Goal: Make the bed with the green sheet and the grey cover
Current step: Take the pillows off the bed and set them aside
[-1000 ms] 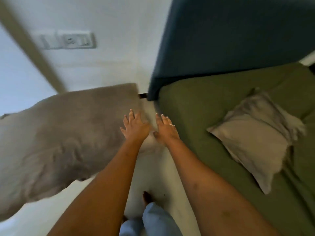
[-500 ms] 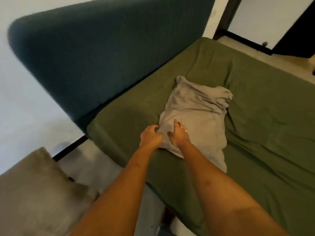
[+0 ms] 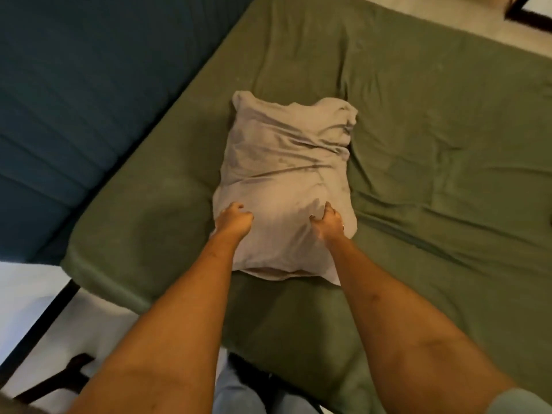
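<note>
A grey-covered pillow point(image 3: 286, 174) lies lengthwise on the green sheet point(image 3: 433, 150), which is spread over the mattress with some creases. My left hand point(image 3: 234, 218) is closed on the pillow's near left side, fingers curled into the fabric. My right hand point(image 3: 327, 224) grips the near right side, pinching up a fold of the grey cover. The pillow's open end points toward me.
A dark blue padded headboard point(image 3: 74, 100) runs along the left. A black bed frame bar point(image 3: 38, 324) and pale floor point(image 3: 27, 288) show at the lower left. More pale floor and a dark door frame point(image 3: 528, 10) lie beyond the far corner of the bed.
My view swung from the grey pillow by the wall to the bed. Both hands moved onto the pillow on the sheet, spread apart and closed on its near end.
</note>
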Available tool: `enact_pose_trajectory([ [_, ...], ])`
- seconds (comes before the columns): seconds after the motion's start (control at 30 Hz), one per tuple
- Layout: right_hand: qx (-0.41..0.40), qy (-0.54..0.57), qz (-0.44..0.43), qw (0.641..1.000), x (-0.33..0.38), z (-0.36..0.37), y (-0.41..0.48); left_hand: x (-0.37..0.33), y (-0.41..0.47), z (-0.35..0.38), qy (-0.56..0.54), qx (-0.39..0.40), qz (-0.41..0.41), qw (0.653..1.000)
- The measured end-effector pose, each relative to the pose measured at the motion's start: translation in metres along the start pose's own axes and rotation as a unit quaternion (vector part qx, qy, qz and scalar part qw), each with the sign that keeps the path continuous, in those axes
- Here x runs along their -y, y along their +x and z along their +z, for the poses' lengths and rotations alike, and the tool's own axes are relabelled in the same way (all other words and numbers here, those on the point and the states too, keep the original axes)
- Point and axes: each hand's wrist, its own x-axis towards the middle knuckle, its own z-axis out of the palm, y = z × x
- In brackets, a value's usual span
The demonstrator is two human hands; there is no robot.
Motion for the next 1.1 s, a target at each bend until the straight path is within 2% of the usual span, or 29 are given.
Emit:
enact_pose_trajectory([
  [0.2,-0.042,0.052,0.034,0.997,-0.011,-0.017,0.064,-0.021,0.074,0.026,0.048,0.004,-0.008,0.999],
  [0.4,-0.04,0.117,0.073,0.99,-0.009,-0.008,0.117,-0.02,0.139,0.032,0.07,-0.035,-0.022,0.997],
  [0.53,-0.029,0.147,0.108,0.983,-0.01,0.006,0.141,-0.005,0.17,0.037,0.026,-0.036,-0.055,0.998],
  [0.7,-0.021,0.237,0.137,0.962,-0.014,0.012,0.173,0.006,0.197,0.053,-0.11,-0.022,-0.069,0.991],
  [1.0,-0.058,0.373,0.094,0.921,-0.019,0.016,0.162,0.012,0.189,0.058,-0.211,-0.021,-0.084,0.974],
  [1.1,-0.1,0.391,0.097,0.91,-0.01,0.008,0.144,0.006,0.17,0.049,-0.261,-0.044,-0.094,0.96],
])
